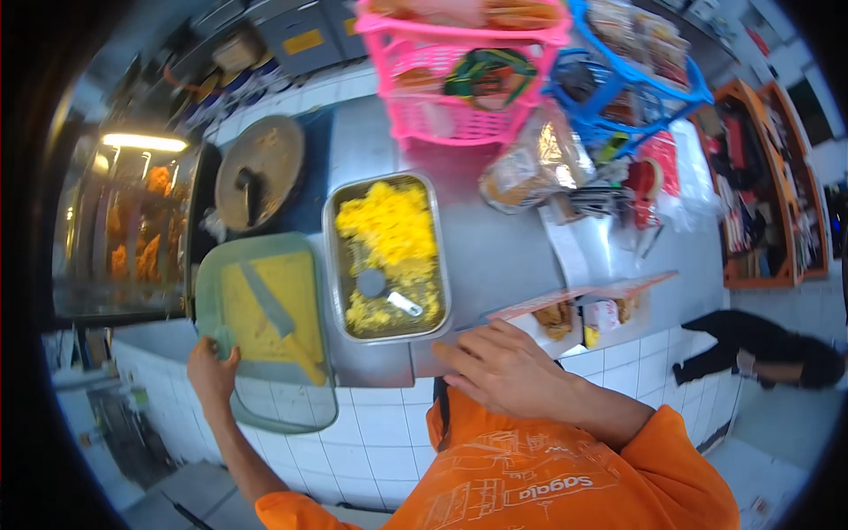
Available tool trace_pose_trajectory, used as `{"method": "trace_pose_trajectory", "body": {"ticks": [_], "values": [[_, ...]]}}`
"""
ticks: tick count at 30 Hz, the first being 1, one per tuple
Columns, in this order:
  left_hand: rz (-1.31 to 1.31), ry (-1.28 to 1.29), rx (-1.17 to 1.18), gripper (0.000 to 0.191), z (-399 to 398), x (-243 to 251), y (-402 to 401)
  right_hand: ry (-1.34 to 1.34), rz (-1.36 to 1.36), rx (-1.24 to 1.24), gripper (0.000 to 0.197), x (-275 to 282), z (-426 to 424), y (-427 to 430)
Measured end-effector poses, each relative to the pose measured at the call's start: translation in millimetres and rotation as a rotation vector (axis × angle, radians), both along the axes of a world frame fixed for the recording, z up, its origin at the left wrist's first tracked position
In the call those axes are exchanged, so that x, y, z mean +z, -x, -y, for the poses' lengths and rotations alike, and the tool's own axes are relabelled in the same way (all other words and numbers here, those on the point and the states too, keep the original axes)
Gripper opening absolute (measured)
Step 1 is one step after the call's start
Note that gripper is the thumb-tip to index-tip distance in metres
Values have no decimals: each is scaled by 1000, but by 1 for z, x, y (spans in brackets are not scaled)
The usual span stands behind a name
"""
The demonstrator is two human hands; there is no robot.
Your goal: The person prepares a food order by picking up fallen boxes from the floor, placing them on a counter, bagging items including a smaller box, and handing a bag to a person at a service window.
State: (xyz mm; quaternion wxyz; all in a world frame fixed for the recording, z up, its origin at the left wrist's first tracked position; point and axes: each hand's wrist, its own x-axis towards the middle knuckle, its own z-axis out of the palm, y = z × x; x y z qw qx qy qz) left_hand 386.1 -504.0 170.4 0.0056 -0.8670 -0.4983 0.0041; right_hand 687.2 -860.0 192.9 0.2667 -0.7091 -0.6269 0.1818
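My left hand [213, 371] grips the near left edge of a translucent green plastic lid [285, 404], which reaches past the counter's front edge. Beneath the lid show a yellow cutting board [258, 318] and a knife with a yellow handle [303, 358]. Right of it stands a metal tray [445, 291] of yellow rice [391, 218], with a scoop [372, 283] lying inside. My right hand [493, 364] rests at the counter edge by the near corner of an open food box [530, 306]; whether its fingers hold the box is unclear. Inside the box are fried pieces [555, 320] and a small wrapped packet [601, 315].
A round wooden board [278, 159] with a dark-handled tool lies back left, beside a lit glass cabinet [126, 232] of fried food. Pink [457, 126] and blue [616, 93] plastic baskets stand at the back. Foil-like packaging [543, 159] lies before them. A person in black [762, 351] is at far right.
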Motion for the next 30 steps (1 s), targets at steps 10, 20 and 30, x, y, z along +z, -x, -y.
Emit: {"method": "trace_pose_trajectory", "body": {"ticks": [10,20,30], "values": [[-16,-129,149,24,-27,-32,10,-484,149,-573,20,15,102,-144],[223,-313,163,46,5,115,-35,-128,-10,-804,18,-34,166,-314],[404,11,71,27,121,172,-137,176,305,-197,51,-145,66,-433]]}}
